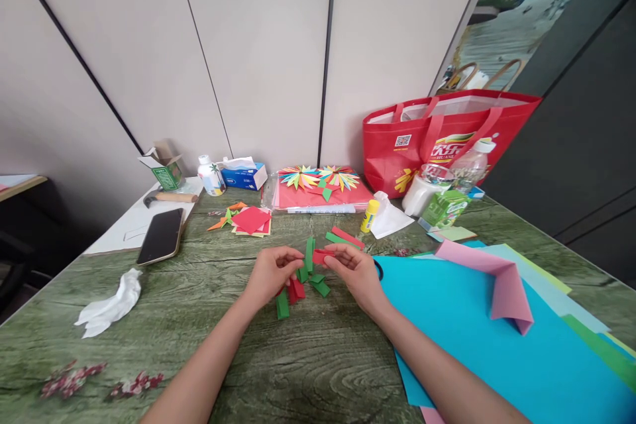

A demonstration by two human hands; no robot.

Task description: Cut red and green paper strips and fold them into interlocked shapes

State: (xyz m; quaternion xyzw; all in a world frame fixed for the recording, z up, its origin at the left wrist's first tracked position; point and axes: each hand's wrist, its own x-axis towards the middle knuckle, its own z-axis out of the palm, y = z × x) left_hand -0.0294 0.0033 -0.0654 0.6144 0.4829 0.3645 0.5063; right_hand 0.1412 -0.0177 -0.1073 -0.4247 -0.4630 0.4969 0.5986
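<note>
My left hand point(272, 273) is closed in a pinch, its fingertips at a folded green paper strip point(303, 273). Opposite it, my right hand point(358, 274) pinches a small folded red paper strip point(322, 256). An upright green paper strip point(310, 253) shows between the two hands. Below the fingers lie more folded pieces, among them a red piece point(297, 290), a green piece point(283, 305) and another green piece point(320, 285). Flat red and green strips point(346, 237) rest just beyond my right hand. A dark ring-shaped handle point(379, 270) is partly hidden behind that hand.
Blue paper sheets point(462, 318) cover the right side, a folded pink sheet point(509, 291) on top. Farther back are a yellow glue stick point(369, 216), folded paper stars point(301, 177), a red bag point(392, 152) and a tissue pack point(243, 175). Left are a phone point(161, 236), hammer point(171, 197) and crumpled tissue point(112, 305).
</note>
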